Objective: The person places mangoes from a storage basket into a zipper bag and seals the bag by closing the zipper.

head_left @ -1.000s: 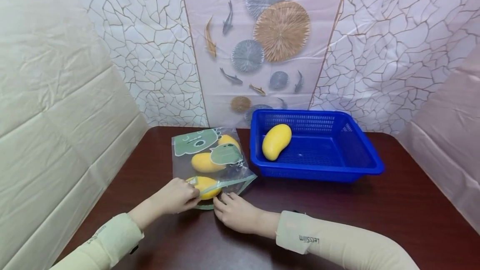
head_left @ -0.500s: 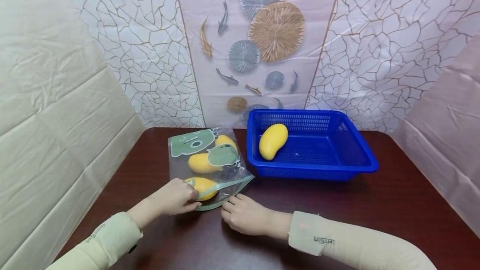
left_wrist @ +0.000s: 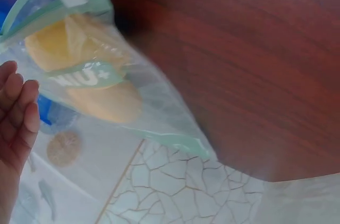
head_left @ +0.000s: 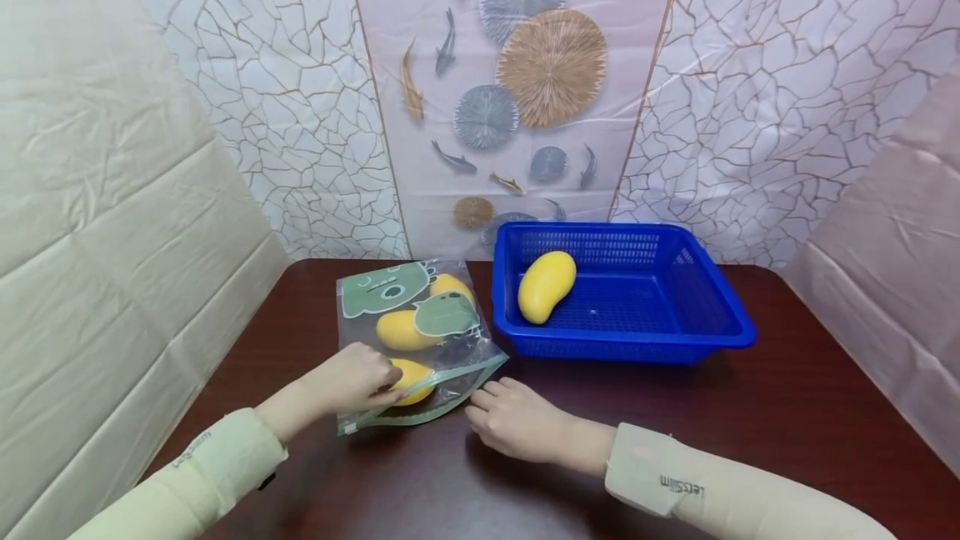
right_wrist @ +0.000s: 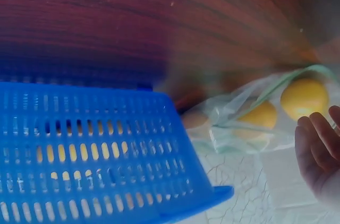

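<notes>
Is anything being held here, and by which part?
Nothing appears held: the left hand is over the zipper bag, the right hand beside it, neither visibly gripping.

The pale sleeves (head_left: 742, 483) bear lettering (head_left: 682, 487) — small, dark.

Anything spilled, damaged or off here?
No spill or damage that I can see. The clear bag lies with its mouth gaping, edges parted. One mango sits alone in the blue basket, apart from the three bagged mangoes.
</notes>
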`<state>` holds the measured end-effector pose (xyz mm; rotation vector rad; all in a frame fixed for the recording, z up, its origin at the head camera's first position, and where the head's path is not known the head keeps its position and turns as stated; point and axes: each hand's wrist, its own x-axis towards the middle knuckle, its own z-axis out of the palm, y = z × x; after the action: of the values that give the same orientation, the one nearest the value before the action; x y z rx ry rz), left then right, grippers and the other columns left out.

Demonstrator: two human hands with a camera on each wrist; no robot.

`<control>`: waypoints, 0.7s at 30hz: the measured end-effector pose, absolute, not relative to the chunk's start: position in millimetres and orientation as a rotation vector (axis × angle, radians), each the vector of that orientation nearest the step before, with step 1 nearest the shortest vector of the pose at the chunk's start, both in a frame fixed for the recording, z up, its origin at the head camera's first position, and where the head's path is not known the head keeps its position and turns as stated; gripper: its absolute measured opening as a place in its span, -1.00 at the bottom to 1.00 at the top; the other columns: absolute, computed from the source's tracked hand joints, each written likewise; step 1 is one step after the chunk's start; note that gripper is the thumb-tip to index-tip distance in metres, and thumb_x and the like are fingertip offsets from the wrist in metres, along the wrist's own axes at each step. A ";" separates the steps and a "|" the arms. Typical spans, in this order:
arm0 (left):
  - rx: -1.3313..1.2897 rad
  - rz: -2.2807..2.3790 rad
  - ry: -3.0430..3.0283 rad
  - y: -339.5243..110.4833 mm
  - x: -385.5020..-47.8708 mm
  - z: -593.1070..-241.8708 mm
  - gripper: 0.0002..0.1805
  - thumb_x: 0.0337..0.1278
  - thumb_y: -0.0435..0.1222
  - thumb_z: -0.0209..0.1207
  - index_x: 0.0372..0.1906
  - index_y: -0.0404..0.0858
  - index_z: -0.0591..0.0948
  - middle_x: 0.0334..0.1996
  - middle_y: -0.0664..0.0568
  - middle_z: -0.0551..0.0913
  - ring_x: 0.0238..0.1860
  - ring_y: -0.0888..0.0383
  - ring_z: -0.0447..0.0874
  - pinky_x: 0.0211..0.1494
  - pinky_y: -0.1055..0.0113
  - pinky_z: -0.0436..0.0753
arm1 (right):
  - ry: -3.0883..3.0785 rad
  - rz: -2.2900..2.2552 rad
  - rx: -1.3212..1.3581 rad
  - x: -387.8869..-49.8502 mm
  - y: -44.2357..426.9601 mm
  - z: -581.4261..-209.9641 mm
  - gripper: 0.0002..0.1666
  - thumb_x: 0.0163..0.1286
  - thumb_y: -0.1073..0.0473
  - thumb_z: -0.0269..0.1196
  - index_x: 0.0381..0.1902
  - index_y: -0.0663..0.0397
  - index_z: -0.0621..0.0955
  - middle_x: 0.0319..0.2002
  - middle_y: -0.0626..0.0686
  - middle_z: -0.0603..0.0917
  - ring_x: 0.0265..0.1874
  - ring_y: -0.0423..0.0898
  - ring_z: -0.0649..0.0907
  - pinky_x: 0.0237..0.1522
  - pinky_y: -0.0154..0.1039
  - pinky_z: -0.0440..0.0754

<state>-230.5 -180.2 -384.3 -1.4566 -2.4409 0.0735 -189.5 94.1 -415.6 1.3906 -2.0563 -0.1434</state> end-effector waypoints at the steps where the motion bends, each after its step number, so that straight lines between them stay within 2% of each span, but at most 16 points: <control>1: -1.454 0.088 -2.429 -178.3 -231.7 -382.9 -0.58 0.06 -0.11 0.24 -0.76 -0.06 0.34 -0.81 0.28 0.10 -0.73 0.38 -0.06 -0.63 0.47 -0.04 | -2.067 -0.127 1.383 -189.9 95.5 -413.7 -0.89 0.11 0.06 0.26 -0.47 -0.08 0.55 -0.43 -0.16 0.58 -0.40 -0.18 0.54 -0.42 -0.36 0.38; 8: -1.411 0.089 -2.413 -159.7 -234.2 -378.5 -0.64 0.07 -0.14 0.23 -0.71 -0.06 0.38 -0.80 0.25 0.22 -0.73 0.36 0.07 -0.63 0.47 0.03 | -2.097 -0.060 1.335 -194.8 105.1 -397.4 -0.86 0.14 0.06 0.32 -0.35 -0.07 0.63 -0.40 -0.13 0.61 -0.37 -0.18 0.58 -0.39 -0.35 0.44; 13: -1.345 0.031 -2.395 -135.4 -240.5 -372.5 -0.72 0.07 -0.16 0.22 -0.63 -0.09 0.43 -0.74 0.21 0.36 -0.71 0.30 0.30 -0.65 0.44 0.21 | -2.102 0.050 1.314 -198.3 112.1 -384.5 -0.86 0.12 0.12 0.35 -0.34 -0.01 0.66 -0.40 -0.10 0.63 -0.39 -0.17 0.59 -0.40 -0.33 0.49; 17: -1.286 0.058 -2.352 -113.7 -246.9 -370.9 -0.76 0.09 -0.14 0.21 -0.55 -0.13 0.47 -0.68 0.14 0.46 -0.64 0.21 0.44 -0.59 0.38 0.38 | -2.134 0.112 1.288 -200.8 121.0 -375.9 -0.87 0.14 0.15 0.32 -0.33 0.03 0.66 -0.41 -0.07 0.63 -0.39 -0.15 0.59 -0.33 -0.29 0.55; 21: -1.195 0.013 -2.375 -98.0 -248.1 -370.7 -0.78 0.09 -0.12 0.20 -0.49 -0.14 0.49 -0.60 0.11 0.55 -0.53 0.14 0.51 -0.44 0.30 0.48 | -2.173 0.165 1.252 -202.7 131.9 -370.6 -0.84 0.14 0.18 0.31 -0.28 0.07 0.67 -0.40 -0.06 0.64 -0.37 -0.13 0.61 -0.28 -0.25 0.59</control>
<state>-248.1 -98.0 -370.7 -1.1951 -2.3751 0.0131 -202.7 131.9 -370.6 1.2521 -2.1730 0.1655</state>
